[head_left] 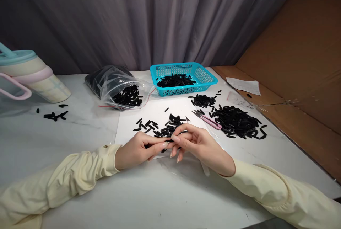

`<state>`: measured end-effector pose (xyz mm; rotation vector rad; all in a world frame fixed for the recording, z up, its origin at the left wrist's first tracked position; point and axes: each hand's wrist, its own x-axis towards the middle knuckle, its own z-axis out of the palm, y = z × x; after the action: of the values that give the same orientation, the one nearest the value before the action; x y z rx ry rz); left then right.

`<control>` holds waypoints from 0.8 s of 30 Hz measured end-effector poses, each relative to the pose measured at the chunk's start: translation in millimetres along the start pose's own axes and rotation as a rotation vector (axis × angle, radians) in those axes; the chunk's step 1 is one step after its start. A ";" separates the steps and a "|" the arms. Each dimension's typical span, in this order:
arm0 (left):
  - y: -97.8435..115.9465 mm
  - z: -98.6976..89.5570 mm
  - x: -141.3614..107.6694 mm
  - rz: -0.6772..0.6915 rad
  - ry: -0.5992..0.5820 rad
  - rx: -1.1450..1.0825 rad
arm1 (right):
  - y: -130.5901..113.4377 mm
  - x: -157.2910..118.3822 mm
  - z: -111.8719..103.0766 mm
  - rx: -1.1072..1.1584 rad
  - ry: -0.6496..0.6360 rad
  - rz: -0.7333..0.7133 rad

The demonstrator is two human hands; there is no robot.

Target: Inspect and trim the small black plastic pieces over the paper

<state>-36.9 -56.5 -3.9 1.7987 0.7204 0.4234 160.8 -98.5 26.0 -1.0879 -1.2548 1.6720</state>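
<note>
My left hand [142, 149] is closed, thumb and forefinger pinching a small, narrow black piece [169, 140] that mostly hides behind the fingertips. At the same piece, my right hand [195, 143] brings thumb and forefinger together, its other fingers curled below. The two hands meet over the near edge of a white sheet [125, 115]. Just beyond them, many loose black pieces [170, 127] lie on the sheet, some side by side. A small dark pointed tip [187, 118] shows above my right hand; what it belongs to is hidden.
A blue basket [183, 91] with black pieces stands at the back, beside an open clear bag [106, 83] of them. Pink-handled snips [207, 119] lie between a small pile [203, 100] and a larger pile [238, 122]. A tumbler [45, 79] stands left, near a few pieces [55, 116].
</note>
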 end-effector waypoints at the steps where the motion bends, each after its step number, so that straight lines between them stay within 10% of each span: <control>1: 0.1 -0.1 0.1 0.002 -0.001 -0.002 | 0.3 0.1 -0.2 0.003 0.002 0.004; 24: -0.9 1.8 -0.4 0.048 0.063 0.010 | 6.7 5.2 -9.1 0.037 -0.041 0.017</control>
<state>-36.4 -57.9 -5.3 1.8214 0.7252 0.5117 167.0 -92.3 17.1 -1.0498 -1.2385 1.7313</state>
